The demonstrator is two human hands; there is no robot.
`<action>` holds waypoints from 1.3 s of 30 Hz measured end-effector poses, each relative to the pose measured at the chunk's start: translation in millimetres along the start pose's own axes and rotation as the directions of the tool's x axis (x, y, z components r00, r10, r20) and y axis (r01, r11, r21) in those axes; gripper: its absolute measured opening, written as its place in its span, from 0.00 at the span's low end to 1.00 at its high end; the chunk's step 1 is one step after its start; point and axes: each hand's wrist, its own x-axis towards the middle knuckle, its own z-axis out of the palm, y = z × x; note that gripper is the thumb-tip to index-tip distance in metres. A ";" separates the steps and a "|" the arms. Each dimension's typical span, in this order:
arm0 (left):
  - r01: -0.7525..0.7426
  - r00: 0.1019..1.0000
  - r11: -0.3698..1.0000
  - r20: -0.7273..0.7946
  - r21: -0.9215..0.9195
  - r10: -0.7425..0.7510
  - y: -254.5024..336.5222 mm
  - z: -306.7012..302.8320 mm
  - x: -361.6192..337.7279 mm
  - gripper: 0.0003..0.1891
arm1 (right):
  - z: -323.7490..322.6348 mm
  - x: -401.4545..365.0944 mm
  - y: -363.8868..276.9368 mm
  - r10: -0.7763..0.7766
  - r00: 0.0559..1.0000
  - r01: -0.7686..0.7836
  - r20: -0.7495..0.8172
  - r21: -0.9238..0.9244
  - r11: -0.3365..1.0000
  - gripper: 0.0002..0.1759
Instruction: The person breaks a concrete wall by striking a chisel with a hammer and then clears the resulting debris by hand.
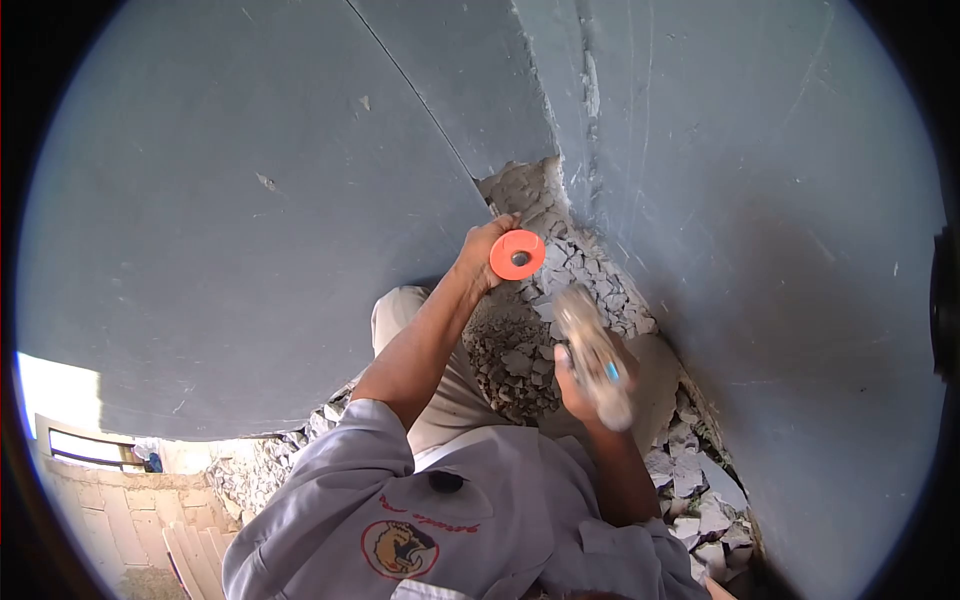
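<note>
My left hand (484,247) is closed around a chisel (520,258), seen nearly end-on. Its round orange hand guard (505,241) covers most of the shaft, and the working tip is hidden below. Closed on a hammer, my right hand (574,388) is just right of and nearer to me than the chisel. The hammer's head (596,362) is smeared by motion and stands apart from the chisel's metal end. Beneath both hands, broken grey chunks (582,268) fill a rough channel, with darker rubble (512,365) between my knees.
A smooth grey surface (250,230) lies left of the channel, cut by a thin dark line. Another scratched grey surface (780,230) borders it on the right. More rubble (705,500) lies at lower right, and pale boards or tiles (125,525) at lower left.
</note>
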 end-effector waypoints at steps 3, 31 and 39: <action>-0.005 1.000 1.000 0.014 0.009 0.005 3.2 -2.7 4.6 0.07 | 24.1 23.1 -3.8 -0.110 0.875 0.357 -0.472 0.476 0.803 0.10; -0.042 0.998 0.957 0.058 0.288 0.027 -13.8 -14.2 23.6 0.07 | 9.3 -51.9 71.1 0.560 0.822 -0.567 0.102 0.055 0.822 0.20; -0.023 0.993 0.977 -0.107 0.214 0.047 -114.3 26.8 -7.5 0.09 | -28.9 -56.6 59.2 0.710 0.701 -0.712 0.069 0.021 0.702 0.27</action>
